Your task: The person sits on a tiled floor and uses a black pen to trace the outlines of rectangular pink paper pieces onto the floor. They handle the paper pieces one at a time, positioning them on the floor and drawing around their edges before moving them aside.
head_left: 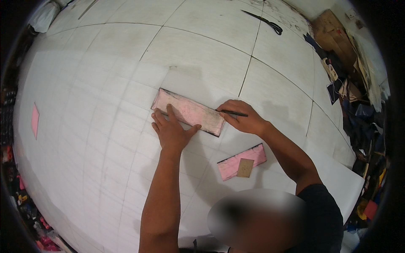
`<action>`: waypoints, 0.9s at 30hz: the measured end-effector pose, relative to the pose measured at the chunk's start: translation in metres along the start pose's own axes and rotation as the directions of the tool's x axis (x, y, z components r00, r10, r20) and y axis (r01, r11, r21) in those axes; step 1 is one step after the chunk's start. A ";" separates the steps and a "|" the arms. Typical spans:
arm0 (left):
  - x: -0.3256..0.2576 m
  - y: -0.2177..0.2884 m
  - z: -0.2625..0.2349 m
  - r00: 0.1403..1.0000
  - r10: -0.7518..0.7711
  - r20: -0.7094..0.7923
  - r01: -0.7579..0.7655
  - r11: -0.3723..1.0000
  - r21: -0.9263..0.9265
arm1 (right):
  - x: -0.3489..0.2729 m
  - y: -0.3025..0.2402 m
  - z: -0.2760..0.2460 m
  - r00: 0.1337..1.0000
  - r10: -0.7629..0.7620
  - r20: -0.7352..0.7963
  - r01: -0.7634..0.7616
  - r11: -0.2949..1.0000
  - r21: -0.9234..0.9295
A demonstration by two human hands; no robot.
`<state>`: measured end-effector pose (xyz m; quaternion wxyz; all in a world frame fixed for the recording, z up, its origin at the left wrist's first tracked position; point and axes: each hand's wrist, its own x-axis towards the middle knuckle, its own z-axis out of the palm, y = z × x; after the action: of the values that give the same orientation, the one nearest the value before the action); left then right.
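Note:
A long pink rectangular piece with dark edges (192, 113) lies slantwise on a big white sheet (97, 168). My left hand (172, 128) rests on its left part, fingers spread and pressing it flat. At the piece's right end, my right hand (242, 117) pinches a slim black pen or pencil (233, 113), its tip at the far right corner. Nearer to me lies a smaller pink piece (230, 168) with a dark edge, and a small brown card (245, 168) sits partly on top of it.
Black scissors (265, 21) lie on the tiles at the far side. Another small pink piece (35, 121) is at the far left. Along the right wall are a cardboard box (335, 36), a power strip (330, 69) and dark fabric piles (358, 122). Coloured clutter (29, 206) lines the left rim.

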<state>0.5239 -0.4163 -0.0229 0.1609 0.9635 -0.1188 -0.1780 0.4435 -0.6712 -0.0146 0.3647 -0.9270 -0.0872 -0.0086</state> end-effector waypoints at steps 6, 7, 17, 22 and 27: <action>0.002 -0.002 0.004 1.000 -0.010 0.004 0.010 1.000 0.019 | -0.021 -0.002 -0.004 0.992 0.122 -0.010 -0.121 0.988 0.094; 0.001 -0.001 0.004 1.000 -0.010 0.009 0.010 1.000 0.016 | -0.022 -0.001 -0.003 0.991 0.136 -0.007 -0.135 0.988 0.079; 0.001 -0.005 0.007 0.999 0.036 -0.028 -0.035 0.999 0.025 | -0.023 -0.005 -0.015 0.974 0.221 0.046 -0.224 0.972 0.073; 0.001 -0.007 0.011 0.998 0.040 -0.053 -0.037 0.998 0.047 | -0.031 -0.005 -0.012 0.982 0.191 0.007 -0.191 0.981 0.030; 0.001 -0.007 0.011 0.996 0.054 -0.068 -0.052 0.998 0.029 | -0.038 -0.007 -0.002 0.988 0.150 -0.047 -0.152 0.988 -0.038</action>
<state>0.5213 -0.4130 -0.0355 0.1567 0.9676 -0.1413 -0.1386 0.4049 -0.6737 -0.0117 0.3467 -0.9379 -0.0085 -0.0031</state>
